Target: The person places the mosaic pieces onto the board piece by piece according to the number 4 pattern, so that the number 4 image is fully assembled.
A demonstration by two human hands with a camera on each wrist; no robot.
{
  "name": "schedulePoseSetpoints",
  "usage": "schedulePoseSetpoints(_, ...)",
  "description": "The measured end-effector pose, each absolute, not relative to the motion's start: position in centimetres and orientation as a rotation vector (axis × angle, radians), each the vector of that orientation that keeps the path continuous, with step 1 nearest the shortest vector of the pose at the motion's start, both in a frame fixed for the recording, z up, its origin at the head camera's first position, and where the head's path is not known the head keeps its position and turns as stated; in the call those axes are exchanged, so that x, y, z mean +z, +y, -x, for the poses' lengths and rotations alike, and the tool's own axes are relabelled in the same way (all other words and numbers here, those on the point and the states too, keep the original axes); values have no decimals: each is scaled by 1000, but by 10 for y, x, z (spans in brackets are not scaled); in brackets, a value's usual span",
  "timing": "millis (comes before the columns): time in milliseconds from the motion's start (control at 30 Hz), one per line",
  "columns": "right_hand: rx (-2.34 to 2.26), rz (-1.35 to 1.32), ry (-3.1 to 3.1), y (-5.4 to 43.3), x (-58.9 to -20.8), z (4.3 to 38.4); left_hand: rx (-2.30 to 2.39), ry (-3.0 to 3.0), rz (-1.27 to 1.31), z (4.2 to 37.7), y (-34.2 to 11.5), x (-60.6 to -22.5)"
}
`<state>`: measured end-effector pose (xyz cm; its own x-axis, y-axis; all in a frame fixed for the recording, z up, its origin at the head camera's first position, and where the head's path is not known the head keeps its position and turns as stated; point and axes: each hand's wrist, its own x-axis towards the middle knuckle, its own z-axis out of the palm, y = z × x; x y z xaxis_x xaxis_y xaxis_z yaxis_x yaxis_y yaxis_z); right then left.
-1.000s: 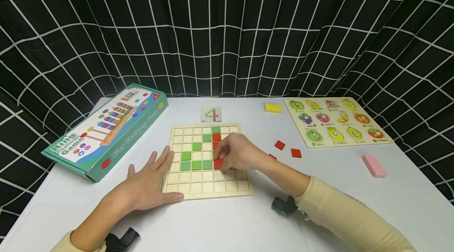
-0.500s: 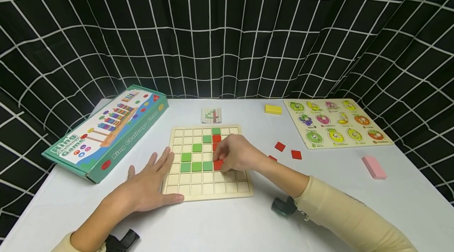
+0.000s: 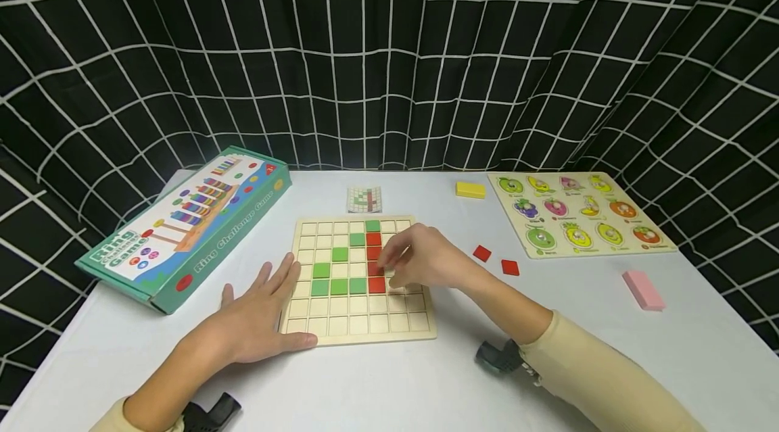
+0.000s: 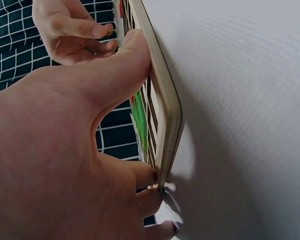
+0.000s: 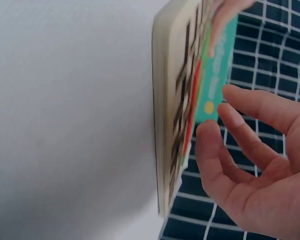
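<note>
A wooden grid board (image 3: pixel 341 324) lies mid-table with a diagonal of green tiles (image 3: pixel 339 254) and a column of red tiles (image 3: pixel 376 284). My left hand (image 3: pixel 268 310) lies flat on the table, its fingers straight along the board's left edge and its thumb against the front corner. The left wrist view shows that thumb (image 4: pixel 132 55) pressed on the board's rim (image 4: pixel 167 105). My right hand (image 3: pixel 404 259) hovers just over the board's right half beside the red column, fingers relaxed and holding nothing. In the right wrist view its fingers (image 5: pixel 250 145) hang loosely near the board (image 5: pixel 165 115).
Two loose red tiles (image 3: pixel 482 253) (image 3: pixel 510 268) lie right of the board. A fruit puzzle (image 3: pixel 578 212), a yellow block (image 3: pixel 470 189) and a pink block (image 3: pixel 642 289) are at the right. A green game box (image 3: pixel 189 226) lies at the left, a pattern card (image 3: pixel 364 199) behind the board.
My right hand has let go of the red tile, which now lies in the board, and has lifted slightly to the right. The left hand has stayed put.
</note>
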<state>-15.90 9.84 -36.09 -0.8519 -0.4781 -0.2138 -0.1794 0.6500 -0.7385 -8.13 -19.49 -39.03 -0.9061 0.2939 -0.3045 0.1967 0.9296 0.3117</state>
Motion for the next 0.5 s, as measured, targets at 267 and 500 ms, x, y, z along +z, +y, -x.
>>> schedulePoseSetpoints(267, -1106, 548, 2533, 133, -354, 163, 396, 2748, -375, 82, -195, -390)
schedulePoseSetpoints(500, -1126, 559, 2544, 160, -350, 165, 401, 2748, -377, 82, -195, -391)
